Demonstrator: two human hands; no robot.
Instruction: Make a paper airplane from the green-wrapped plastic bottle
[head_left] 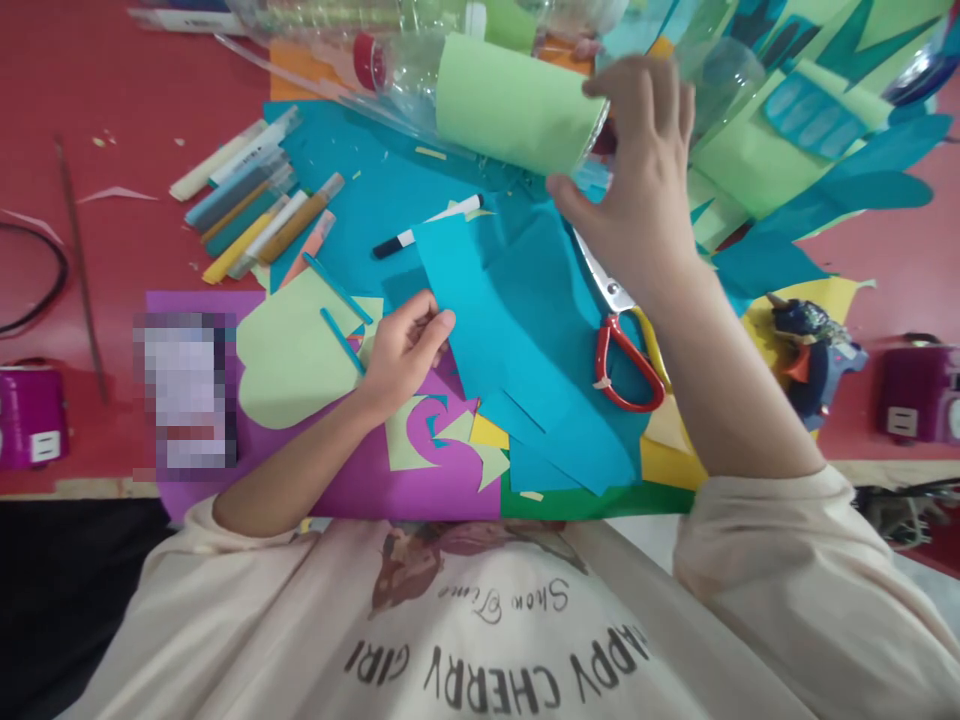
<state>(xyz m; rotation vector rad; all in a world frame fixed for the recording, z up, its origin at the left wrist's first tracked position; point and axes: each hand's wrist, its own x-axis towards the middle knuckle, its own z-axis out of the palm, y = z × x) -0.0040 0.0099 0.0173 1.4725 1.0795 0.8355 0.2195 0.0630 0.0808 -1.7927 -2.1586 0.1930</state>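
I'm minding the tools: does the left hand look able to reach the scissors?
Probably yes: the scissors' red handle lies uncovered and only blue paper seems to lie between it and the left hand, though the right arm runs close by the yellow handle.

The left hand [409, 350] holds blue paper [499, 320]; the right hand [645, 185] spreads by 1 green-wrapped bottle [517, 105]; scissors [615, 298] lie nearby.

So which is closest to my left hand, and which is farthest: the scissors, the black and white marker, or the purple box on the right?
From your left hand:
1. Black and white marker: just ahead.
2. Scissors: over to the right, with red and yellow handles.
3. Purple box: at the far right edge.
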